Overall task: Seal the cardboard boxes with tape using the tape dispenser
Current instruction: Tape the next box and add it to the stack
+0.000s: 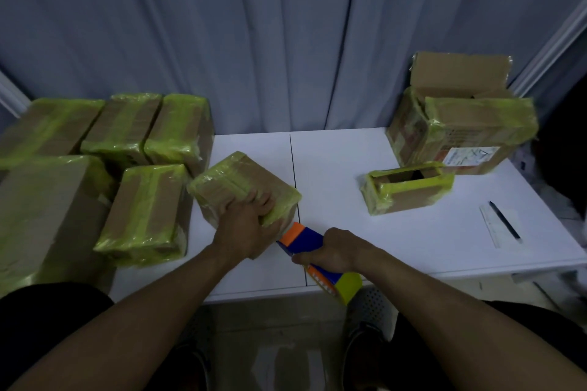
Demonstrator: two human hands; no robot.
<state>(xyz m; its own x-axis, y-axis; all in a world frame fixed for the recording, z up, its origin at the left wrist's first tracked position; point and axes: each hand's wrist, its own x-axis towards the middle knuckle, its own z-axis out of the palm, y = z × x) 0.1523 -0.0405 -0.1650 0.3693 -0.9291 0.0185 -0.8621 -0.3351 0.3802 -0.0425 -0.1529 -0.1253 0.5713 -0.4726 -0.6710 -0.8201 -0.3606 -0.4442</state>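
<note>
A small cardboard box [251,179] wrapped in yellow-green tape sits near the middle of the white table [365,232], turned at an angle. My left hand [246,228] presses down on its near corner, fingers curled over the top edge. My right hand [333,252] grips the handle of the blue and orange tape dispenser [306,236]. The dispenser's orange front end touches the box's near side, just below my left hand. Its yellow-green tape roll [351,287] hangs past the table's front edge.
Several taped boxes [143,168] are packed together on the left. At the right stand a small open box [406,189] and a larger open box [460,127] with raised flaps. A ruler and a black pen [505,224] lie at the far right. Blue curtains hang behind.
</note>
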